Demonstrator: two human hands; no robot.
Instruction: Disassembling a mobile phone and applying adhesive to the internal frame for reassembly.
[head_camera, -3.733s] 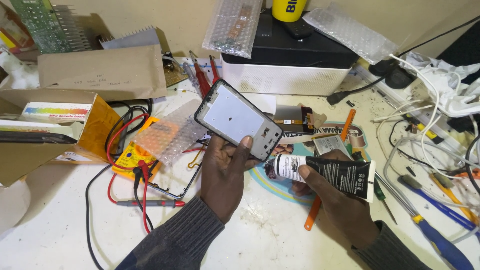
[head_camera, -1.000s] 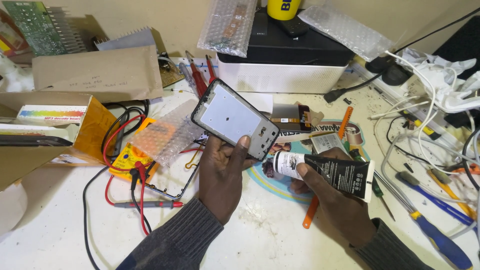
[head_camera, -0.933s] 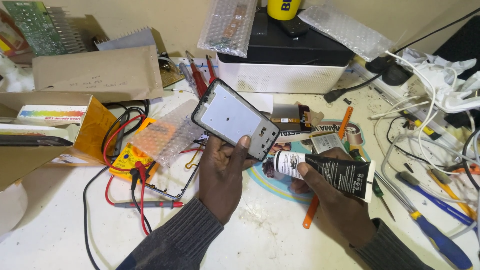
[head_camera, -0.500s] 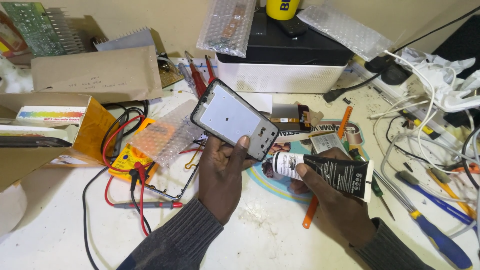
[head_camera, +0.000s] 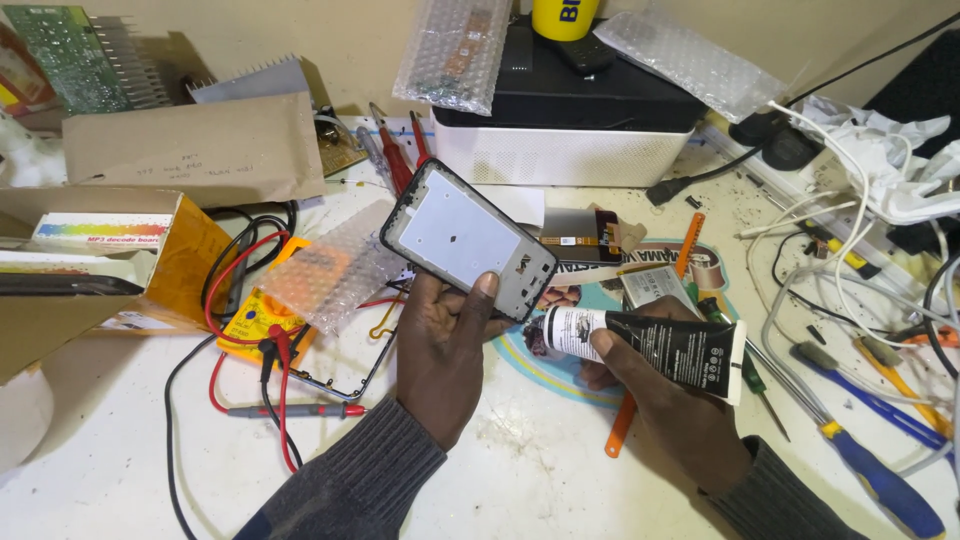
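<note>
My left hand (head_camera: 446, 360) holds a phone frame (head_camera: 466, 238), black-edged with a pale grey inner plate, tilted above the white bench. Its thumb presses the frame's lower edge. My right hand (head_camera: 668, 418) grips a black glue tube (head_camera: 660, 346) with a white band near its nozzle. The nozzle points left and sits just under the frame's lower right corner. Both sleeves are dark grey knit.
A yellow multimeter (head_camera: 262, 309) with red and black leads lies left, under a bubble-wrap piece. Cardboard boxes (head_camera: 110, 262) stand far left, a black-and-white box-shaped device (head_camera: 566, 125) at the back. Screwdrivers (head_camera: 872, 468), cables and an orange pry tool (head_camera: 622, 436) crowd the right.
Almost nothing differs. Both hands keep their hold, with the phone frame and glue tube in the same places.
</note>
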